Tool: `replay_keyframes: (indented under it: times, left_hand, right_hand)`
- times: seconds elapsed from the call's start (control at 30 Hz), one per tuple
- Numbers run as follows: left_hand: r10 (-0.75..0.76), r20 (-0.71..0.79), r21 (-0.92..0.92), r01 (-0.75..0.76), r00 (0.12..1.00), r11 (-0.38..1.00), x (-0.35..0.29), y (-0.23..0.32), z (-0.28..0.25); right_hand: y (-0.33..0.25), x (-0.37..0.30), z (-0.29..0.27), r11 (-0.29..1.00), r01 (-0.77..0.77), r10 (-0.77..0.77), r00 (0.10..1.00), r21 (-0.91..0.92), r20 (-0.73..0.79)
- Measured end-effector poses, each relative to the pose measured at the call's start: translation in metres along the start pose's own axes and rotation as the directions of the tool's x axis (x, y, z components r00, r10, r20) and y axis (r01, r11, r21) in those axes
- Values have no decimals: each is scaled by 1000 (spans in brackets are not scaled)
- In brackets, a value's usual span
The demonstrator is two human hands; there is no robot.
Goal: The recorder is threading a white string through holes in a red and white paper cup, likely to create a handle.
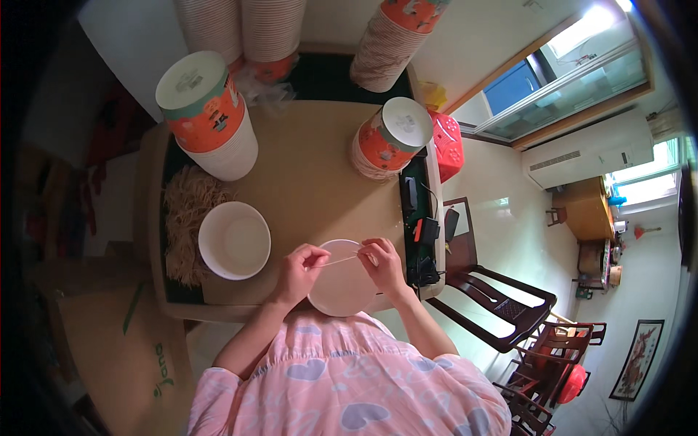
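My left hand (299, 272) and my right hand (382, 265) each pinch a thin pale string (337, 261), stretched between them. Right below it, at the table's near edge against my body, is a round white paper bucket (342, 292); whether the string touches it I cannot tell. Another white paper bucket (234, 241) stands upright to the left, its mouth facing up. Beside that one, along the table's left side, lies a loose heap of beige strings (187, 221).
Stacks of upturned orange-printed paper buckets (211, 116) (392, 134) stand farther back on the table (305, 174). Black devices with cables (425, 232) line its right edge. A red stool (447, 145), a dark wooden chair (502, 309) and a cardboard box (120, 334) surround the table.
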State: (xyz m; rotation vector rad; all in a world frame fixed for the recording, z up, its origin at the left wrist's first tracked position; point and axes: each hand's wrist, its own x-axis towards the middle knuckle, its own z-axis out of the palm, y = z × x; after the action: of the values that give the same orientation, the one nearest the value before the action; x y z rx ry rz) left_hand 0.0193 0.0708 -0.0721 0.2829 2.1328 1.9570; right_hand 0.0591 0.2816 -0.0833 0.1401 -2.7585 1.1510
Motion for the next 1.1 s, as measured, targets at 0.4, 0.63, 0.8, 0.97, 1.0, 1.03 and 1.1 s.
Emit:
replay_keyframes:
  times: [0.4, 0.63, 0.8, 0.97, 1.0, 1.03, 1.1]
  left_hand:
    - [-192, 247, 119, 167, 950, 979, -21, 52, 4]
    - [-122, 319, 90, 98, 940, 991, -30, 54, 9]
    - [-3, 440, 63, -27, 898, 998, -38, 64, 15]
    - [123, 511, 42, -168, 850, 985, -37, 69, 10]
    - [137, 526, 24, -175, 839, 984, -36, 67, 9]
    - [151, 541, 6, -183, 828, 983, -35, 64, 8]
    - [70, 462, 0, -79, 884, 997, -32, 58, 5]
  right_hand:
    - [-21, -29, 0, 953, -242, 249, 968, 181, -18]
    - [-22, -39, 3, 982, -87, 109, 986, 169, -126]
    - [-16, -39, 8, 993, -37, 59, 979, 113, -196]
    - [-1, -48, 16, 979, -153, 181, 955, 136, -235]
    - [-2, -48, 17, 979, -151, 180, 955, 136, -235]
    - [-4, -48, 18, 977, -153, 184, 956, 149, -229]
    - [-5, -48, 20, 970, -181, 213, 954, 160, -213]
